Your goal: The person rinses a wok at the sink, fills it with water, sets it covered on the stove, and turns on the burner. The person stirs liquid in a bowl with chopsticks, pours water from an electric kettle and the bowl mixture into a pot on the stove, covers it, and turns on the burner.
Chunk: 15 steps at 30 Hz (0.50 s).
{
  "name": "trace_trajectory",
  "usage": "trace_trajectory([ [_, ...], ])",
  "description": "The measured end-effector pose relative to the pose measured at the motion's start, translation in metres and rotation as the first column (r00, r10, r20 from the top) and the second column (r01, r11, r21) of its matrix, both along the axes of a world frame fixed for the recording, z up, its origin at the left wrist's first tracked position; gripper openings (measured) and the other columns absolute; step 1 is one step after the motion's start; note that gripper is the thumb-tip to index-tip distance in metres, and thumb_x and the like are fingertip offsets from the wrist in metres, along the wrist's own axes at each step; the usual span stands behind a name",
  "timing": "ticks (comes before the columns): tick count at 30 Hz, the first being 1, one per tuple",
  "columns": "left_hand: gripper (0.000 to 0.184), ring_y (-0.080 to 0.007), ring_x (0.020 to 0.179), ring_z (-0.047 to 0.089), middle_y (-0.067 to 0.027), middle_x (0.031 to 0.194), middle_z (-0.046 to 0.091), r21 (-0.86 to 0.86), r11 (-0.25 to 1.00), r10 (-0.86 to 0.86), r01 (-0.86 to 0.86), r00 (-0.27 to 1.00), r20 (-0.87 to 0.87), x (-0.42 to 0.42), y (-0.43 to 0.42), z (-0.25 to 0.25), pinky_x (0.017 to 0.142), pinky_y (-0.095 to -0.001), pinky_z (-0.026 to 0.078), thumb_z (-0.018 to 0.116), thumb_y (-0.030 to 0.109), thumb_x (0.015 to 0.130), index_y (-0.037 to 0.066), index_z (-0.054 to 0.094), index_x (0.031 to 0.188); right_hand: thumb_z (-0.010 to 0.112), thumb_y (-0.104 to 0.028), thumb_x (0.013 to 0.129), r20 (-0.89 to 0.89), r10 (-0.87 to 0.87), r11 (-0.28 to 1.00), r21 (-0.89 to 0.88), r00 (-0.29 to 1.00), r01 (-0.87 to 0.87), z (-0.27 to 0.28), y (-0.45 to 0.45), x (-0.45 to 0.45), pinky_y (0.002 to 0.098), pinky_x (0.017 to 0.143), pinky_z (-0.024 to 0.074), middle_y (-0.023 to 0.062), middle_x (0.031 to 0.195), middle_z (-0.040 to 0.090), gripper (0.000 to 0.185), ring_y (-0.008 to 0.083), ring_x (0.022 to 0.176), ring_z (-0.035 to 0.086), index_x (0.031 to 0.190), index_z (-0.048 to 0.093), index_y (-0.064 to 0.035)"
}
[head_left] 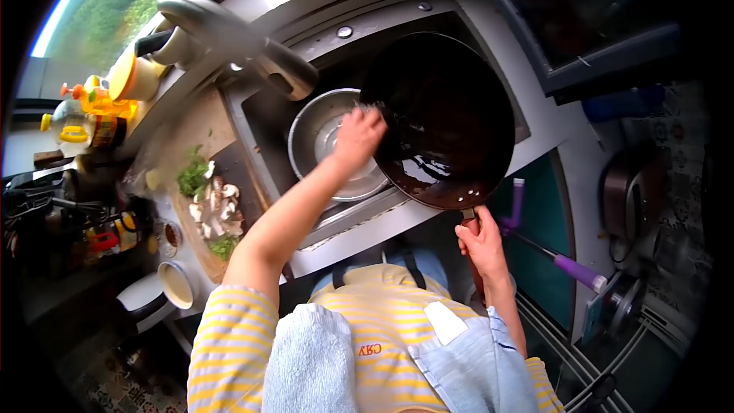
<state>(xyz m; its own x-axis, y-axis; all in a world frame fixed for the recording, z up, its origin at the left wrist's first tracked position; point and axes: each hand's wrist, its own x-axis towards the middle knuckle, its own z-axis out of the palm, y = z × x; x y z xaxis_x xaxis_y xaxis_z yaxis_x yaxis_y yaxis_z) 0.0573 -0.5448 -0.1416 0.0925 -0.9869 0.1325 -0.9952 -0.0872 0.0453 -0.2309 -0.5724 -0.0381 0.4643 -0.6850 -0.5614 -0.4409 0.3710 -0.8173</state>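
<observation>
A large dark wok (447, 118) is tilted over the right part of the sink, its inside wet and shiny. My right hand (482, 241) grips the wok's brownish handle near the rim. Curled at the wok's left edge, my left hand (361, 138) has pale wiry strands at its fingertips; what it holds is too blurred to name. Under that hand sits a round metal basin (306, 134) in the sink, partly covered by the wok and my forearm.
A faucet (287, 73) reaches over the sink (256, 126) from the upper left. Beside it, a cutting board (202, 118) bears cut mushrooms (222, 206) and green herbs (191, 176). Bottles (95, 118) stand farther left. A purple-handled rod (577, 271) is at the lower right.
</observation>
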Motion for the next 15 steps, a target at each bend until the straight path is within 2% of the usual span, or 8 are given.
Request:
trace_trajectory([
  [3,0.025,-0.0217,0.087,0.047,-0.0013,0.097,0.05,-0.385,0.921,0.048,-0.053,0.999,-0.021,0.011,-0.034,-0.001,0.069,-0.0317,0.041,0.054,0.013,0.068,0.016,0.057,0.093,0.058,-0.003,0.073,-0.147,-0.028,0.968,-0.25,0.989,-0.01,-0.008,-0.006,-0.003,0.0254,0.045,0.0417,0.0049,0.065,0.052,0.034,0.0119,0.048,0.049,0.105,0.048,-0.0017],
  [4,0.028,-0.0223,0.088,0.047,-0.0012,0.1,0.051,-0.401,0.903,0.122,-0.154,0.987,-0.104,0.003,-0.036,-0.003,0.07,-0.032,0.041,0.054,0.012,0.069,0.017,0.057,0.097,0.057,-0.004,0.072,-0.256,-0.017,0.934,-0.35,0.966,-0.077,-0.006,-0.01,-0.002,0.0324,0.055,0.0454,0.0115,0.072,0.056,0.031,0.0247,0.057,0.056,0.103,0.05,-0.0014],
  [5,0.026,-0.0236,0.087,0.047,-0.0018,0.101,0.051,-0.378,0.886,0.196,-0.267,0.957,-0.216,-0.005,-0.036,-0.006,0.071,-0.0334,0.041,0.053,0.01,0.071,0.016,0.057,0.097,0.057,-0.004,0.072,-0.249,-0.032,0.841,-0.53,0.968,-0.109,-0.01,-0.014,-0.002,0.0336,0.058,0.0455,0.0129,0.075,0.056,0.03,0.0281,0.061,0.056,0.102,0.05,-0.002],
  [7,0.026,-0.0261,0.085,0.049,-0.0017,0.106,0.052,-0.158,0.924,0.295,-0.348,0.912,-0.287,-0.017,-0.027,-0.022,0.073,-0.0367,0.044,0.055,0.007,0.072,0.016,0.057,0.096,0.056,-0.004,0.073,-0.229,-0.059,0.562,-0.812,0.972,-0.158,-0.023,-0.02,-0.003,0.036,0.065,0.0457,0.0156,0.08,0.057,0.029,0.035,0.071,0.056,0.101,0.051,-0.0031],
  [8,0.024,-0.0277,0.085,0.05,-0.0031,0.106,0.053,0.015,0.962,0.265,-0.273,0.916,-0.302,-0.018,-0.02,-0.021,0.073,-0.0382,0.045,0.055,0.006,0.072,0.014,0.056,0.094,0.056,-0.004,0.072,-0.264,-0.134,0.616,-0.777,0.955,-0.128,-0.023,-0.02,0.0,0.0373,0.072,0.0447,0.0169,0.088,0.057,0.026,0.0395,0.081,0.053,0.098,0.052,-0.0038],
  [9,0.023,-0.0277,0.085,0.05,-0.0033,0.105,0.054,0.025,0.973,0.226,-0.231,0.916,-0.331,-0.019,-0.014,-0.019,0.074,-0.0378,0.045,0.055,0.006,0.072,0.013,0.056,0.094,0.058,-0.001,0.07,-0.289,-0.175,0.711,-0.699,0.941,-0.082,-0.028,-0.024,-0.003,0.0344,0.071,0.0452,0.0135,0.087,0.057,0.028,0.0335,0.077,0.056,0.097,0.051,-0.0044],
  [12,0.021,-0.0275,0.087,0.051,-0.004,0.105,0.055,-0.005,0.991,0.12,-0.132,0.908,-0.401,-0.006,0.0,0.001,0.075,-0.0359,0.045,0.057,0.01,0.072,0.013,0.057,0.093,0.06,0.003,0.065,-0.093,-0.248,0.725,-0.677,0.964,0.121,-0.041,-0.037,-0.004,0.0288,0.07,0.0451,0.006,0.083,0.056,0.034,0.0185,0.073,0.057,0.096,0.05,-0.0059],
  [15,0.027,-0.0266,0.087,0.052,-0.0031,0.103,0.057,-0.12,0.96,0.144,-0.251,0.817,-0.558,0.003,0.023,0.05,0.077,-0.0343,0.044,0.059,0.007,0.069,0.013,0.059,0.095,0.059,0.005,0.065,-0.097,-0.251,0.681,-0.725,0.963,0.105,-0.03,-0.05,-0.009,0.0284,0.071,0.0448,0.0068,0.085,0.056,0.035,0.0191,0.076,0.057,0.097,0.049,-0.005],
])
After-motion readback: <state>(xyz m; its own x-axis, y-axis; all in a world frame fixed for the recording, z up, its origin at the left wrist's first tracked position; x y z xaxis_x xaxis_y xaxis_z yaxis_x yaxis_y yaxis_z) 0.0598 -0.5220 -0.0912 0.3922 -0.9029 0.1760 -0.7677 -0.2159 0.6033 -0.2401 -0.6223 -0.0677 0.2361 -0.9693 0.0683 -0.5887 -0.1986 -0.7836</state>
